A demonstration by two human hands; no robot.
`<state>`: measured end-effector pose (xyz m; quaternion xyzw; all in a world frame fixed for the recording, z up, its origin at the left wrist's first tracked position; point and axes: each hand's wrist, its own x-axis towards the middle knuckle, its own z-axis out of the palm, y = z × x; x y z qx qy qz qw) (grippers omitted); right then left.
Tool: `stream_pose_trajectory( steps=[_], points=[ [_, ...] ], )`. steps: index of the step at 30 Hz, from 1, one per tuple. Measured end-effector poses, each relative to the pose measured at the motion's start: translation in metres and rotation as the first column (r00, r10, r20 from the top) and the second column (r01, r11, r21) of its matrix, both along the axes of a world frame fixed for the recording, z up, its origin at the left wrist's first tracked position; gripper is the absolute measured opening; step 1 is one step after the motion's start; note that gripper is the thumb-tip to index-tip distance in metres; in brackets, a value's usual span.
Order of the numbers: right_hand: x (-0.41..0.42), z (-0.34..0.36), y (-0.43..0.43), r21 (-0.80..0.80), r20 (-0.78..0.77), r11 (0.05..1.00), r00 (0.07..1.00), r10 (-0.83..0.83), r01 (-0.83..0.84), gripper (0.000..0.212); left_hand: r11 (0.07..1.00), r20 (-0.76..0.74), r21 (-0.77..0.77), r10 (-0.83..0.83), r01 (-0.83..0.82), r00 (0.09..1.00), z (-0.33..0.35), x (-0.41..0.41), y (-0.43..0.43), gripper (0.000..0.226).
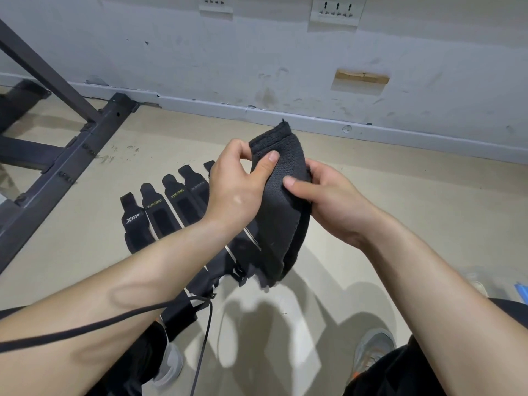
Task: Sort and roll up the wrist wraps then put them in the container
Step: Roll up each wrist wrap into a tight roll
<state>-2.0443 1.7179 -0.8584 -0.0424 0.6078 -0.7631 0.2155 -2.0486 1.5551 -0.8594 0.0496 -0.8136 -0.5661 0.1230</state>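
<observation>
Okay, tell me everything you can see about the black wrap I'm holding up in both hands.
The black wrap is a wide strip of ribbed, knitted-looking fabric, folded over on itself, layers showing along its right edge. No logo shows. It is held above the floor, tilted, lower end hanging loose and uneven. The left hand pinches its upper part, thumb on the front; the right hand grips its right edge at mid-height.

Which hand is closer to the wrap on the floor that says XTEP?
Left. The left hand is up and right of the XTEP wrap; the right hand is farther right.
</observation>
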Motion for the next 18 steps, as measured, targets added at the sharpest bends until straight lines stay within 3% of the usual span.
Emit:
stream_pose_trajectory(
  steps=[6,14,18],
  points=[
    [0.0034,-0.0003,-0.0038,0.112,-0.054,0.993,0.998,-0.03,0.036,0.028,0.999,0.007,0.039,-0.029,0.029,1.0,0.0002,-0.0001,-0.0009,0.025],
    [0.0018,-0.0019,-0.0073,0.054,0.004,0.996,0.997,-0.075,0.075,0.032,0.96,0.09,0.27,-0.099,0.072,0.991,0.0039,0.0,-0.0014,0.019],
    [0.004,0.0004,-0.008,0.038,-0.061,0.998,0.997,-0.048,0.05,0.033,0.93,0.106,0.35,-0.162,0.116,0.981,0.0066,0.0012,0.0001,0.011]
  ],
)
